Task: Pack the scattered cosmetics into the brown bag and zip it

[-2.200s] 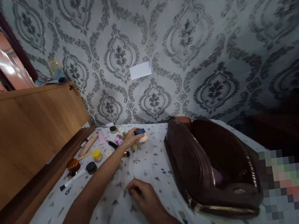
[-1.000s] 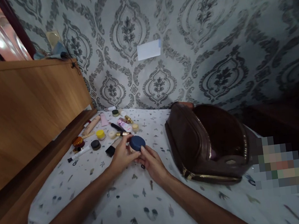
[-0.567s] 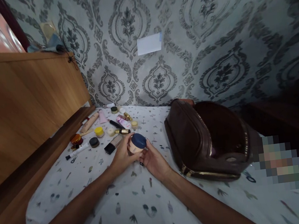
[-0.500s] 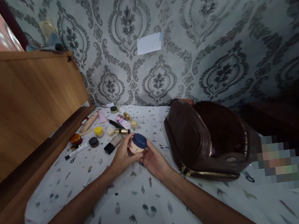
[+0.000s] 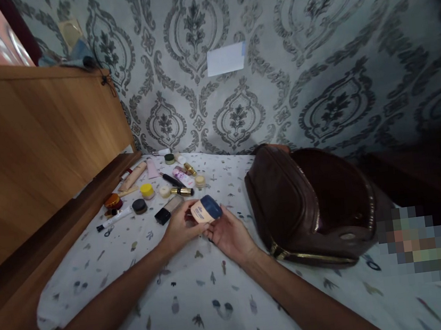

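A small cream-coloured jar with a dark blue lid (image 5: 205, 209) is held over the printed sheet, tipped on its side with its lettered front showing. My left hand (image 5: 179, 231) grips the jar's body from the left, thumb below. On the other side, my right hand (image 5: 232, 237) has its thumb against the blue lid and its fingers curled underneath, partly hidden. Just behind my left hand lies a bottle with a black cap (image 5: 164, 215). A black and gold tube (image 5: 182, 191) rests beyond the jar.
Several cosmetics lie to the left, among them a yellow jar (image 5: 147, 191), a dark jar (image 5: 139, 206) and a pink tube (image 5: 152, 169). An unzipped brown bag (image 5: 283, 200) stands at right. Wooden furniture (image 5: 40, 139) borders the left; a patterned wall (image 5: 194, 82) rises behind.
The jar has turned in my hands: its lid now points to the right and its lettered front faces me. The view has shifted slightly.
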### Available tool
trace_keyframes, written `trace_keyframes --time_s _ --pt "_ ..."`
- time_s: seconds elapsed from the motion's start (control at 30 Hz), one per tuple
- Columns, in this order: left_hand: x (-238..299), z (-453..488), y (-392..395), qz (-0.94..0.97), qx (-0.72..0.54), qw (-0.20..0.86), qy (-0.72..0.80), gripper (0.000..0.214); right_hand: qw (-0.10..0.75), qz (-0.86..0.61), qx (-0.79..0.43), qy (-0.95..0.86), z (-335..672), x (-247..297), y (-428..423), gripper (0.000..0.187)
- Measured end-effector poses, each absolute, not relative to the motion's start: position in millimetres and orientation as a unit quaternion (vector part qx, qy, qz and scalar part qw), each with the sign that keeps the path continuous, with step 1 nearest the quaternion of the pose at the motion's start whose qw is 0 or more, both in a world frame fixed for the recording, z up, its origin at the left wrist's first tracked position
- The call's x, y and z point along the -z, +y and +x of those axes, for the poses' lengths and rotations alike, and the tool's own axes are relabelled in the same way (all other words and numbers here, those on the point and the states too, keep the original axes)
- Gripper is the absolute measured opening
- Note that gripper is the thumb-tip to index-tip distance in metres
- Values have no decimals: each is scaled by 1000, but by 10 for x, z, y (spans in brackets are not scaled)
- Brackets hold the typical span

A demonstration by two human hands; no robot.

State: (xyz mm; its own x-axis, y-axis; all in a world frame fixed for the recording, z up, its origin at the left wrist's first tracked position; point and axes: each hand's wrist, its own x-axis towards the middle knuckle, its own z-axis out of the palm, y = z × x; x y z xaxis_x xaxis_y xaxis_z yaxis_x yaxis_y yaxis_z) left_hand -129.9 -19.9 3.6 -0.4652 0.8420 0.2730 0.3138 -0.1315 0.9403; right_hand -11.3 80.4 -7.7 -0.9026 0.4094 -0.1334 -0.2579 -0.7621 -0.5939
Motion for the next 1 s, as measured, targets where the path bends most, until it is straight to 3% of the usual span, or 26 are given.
trace_keyframes --time_s 0.37,0.83,1.0 --pt "-92 -1310 -266 530 -495 18 688 49 222 -128 -904 -342 -129 120 732 38" --pt "-59 -1294 -332 624 -381 -127 670 50 279 -138 -873 -375 -116 34 661 41" --pt "-20 -1300 -339 615 -410 -124 662 56 315 -175 -848 -388 -104 -70 639 42"
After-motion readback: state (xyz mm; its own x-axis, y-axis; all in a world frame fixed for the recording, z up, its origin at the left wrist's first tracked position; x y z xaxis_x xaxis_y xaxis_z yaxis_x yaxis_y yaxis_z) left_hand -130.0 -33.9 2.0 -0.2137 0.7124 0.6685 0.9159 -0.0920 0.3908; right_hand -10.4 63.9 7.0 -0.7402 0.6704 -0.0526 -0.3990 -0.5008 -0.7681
